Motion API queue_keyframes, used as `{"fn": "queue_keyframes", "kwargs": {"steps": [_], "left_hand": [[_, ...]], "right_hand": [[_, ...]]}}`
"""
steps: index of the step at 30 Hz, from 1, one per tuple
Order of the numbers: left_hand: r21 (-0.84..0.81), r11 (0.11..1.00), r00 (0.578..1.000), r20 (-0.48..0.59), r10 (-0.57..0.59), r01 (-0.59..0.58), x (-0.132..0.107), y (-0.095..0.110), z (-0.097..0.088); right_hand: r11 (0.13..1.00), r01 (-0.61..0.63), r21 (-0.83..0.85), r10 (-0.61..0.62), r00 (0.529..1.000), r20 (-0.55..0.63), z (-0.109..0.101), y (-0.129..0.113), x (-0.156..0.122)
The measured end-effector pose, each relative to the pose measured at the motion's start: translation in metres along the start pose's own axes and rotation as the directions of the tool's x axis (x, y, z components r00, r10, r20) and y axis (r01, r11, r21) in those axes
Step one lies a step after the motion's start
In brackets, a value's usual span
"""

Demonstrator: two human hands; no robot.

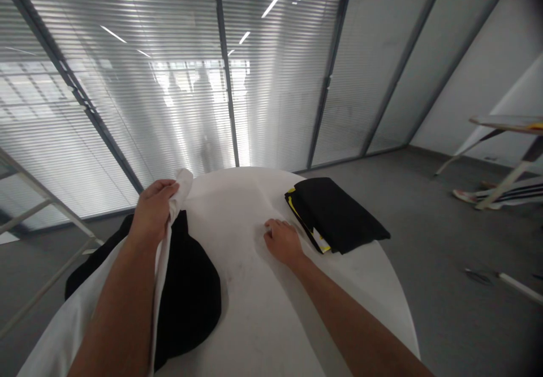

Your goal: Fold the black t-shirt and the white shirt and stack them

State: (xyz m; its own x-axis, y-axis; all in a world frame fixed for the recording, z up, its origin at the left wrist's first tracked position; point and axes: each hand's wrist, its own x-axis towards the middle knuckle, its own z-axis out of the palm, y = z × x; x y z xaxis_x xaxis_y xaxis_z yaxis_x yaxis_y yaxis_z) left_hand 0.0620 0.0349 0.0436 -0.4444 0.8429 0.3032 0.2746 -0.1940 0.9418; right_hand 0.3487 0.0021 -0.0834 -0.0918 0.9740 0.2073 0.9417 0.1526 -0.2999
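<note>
My left hand (153, 211) is closed on the upper edge of a white cloth (183, 187), which runs back along my forearm toward the lower left. Beneath and beside it, a black cloth (190, 286) lies spread over the left part of the round white table (241, 286). My right hand (283, 240) rests on the tabletop near the middle, its fingers curled in, with no held object visible. Just to its right lies a folded black cloth (339, 213) with yellow and white showing along its left edge. The kind of each cloth is unclear.
Glass partitions with blinds (275, 82) stand beyond the table. A metal frame (51, 201) is at the left. On the right are another table (504, 122), a person's striped trouser leg (513, 193) and a pale bar (520, 286) above the grey floor.
</note>
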Motion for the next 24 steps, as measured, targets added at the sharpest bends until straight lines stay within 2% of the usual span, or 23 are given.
{"fn": "queue_keyframes", "kwargs": {"steps": [2,4,8,12,14,15,19,20,22,24], "left_hand": [[0.118,0.993,0.987,0.158,-0.011,-0.008,-0.011,-0.003,0.018],[0.284,0.955,0.947,0.32,-0.013,-0.083,-0.024,-0.014,0.04],[0.54,0.796,0.891,0.455,-0.004,-0.272,-0.049,-0.04,0.079],[0.681,0.604,0.829,0.556,-0.057,-0.414,-0.071,-0.05,0.094],[0.715,0.512,0.789,0.605,-0.11,-0.477,-0.077,-0.05,0.092],[0.733,0.474,0.783,0.608,-0.135,-0.488,-0.078,-0.05,0.088],[0.856,0.3,0.837,0.494,-0.237,-0.42,-0.078,-0.049,0.055],[0.873,0.263,0.836,0.476,-0.275,-0.41,-0.079,-0.05,0.045],[0.872,0.248,0.802,0.486,-0.348,-0.422,-0.083,-0.054,0.027],[0.843,0.303,0.756,0.535,-0.377,-0.445,-0.085,-0.058,0.014]], "right_hand": [[1.0,0.005,-0.005,-0.005,1.0,-0.004,0.0,0.0,0.0],[1.0,0.016,-0.011,-0.016,1.0,-0.021,0.001,0.0,0.0],[0.999,0.029,-0.017,-0.029,0.999,-0.041,0.003,0.002,0.0],[0.999,0.031,-0.016,-0.032,0.998,-0.052,0.004,0.002,0.0],[1.0,0.028,-0.012,-0.029,0.998,-0.061,0.004,0.002,0.0],[1.0,0.028,-0.01,-0.028,0.998,-0.061,0.005,0.002,0.0],[1.0,0.022,-0.008,-0.022,0.998,-0.054,0.005,0.002,0.0],[1.0,0.018,-0.008,-0.018,0.999,-0.05,0.004,0.002,0.0],[1.0,0.016,-0.01,-0.016,0.999,-0.044,0.003,0.001,-0.001],[1.0,0.024,-0.006,-0.024,0.999,-0.039,0.002,0.001,-0.002]]}}
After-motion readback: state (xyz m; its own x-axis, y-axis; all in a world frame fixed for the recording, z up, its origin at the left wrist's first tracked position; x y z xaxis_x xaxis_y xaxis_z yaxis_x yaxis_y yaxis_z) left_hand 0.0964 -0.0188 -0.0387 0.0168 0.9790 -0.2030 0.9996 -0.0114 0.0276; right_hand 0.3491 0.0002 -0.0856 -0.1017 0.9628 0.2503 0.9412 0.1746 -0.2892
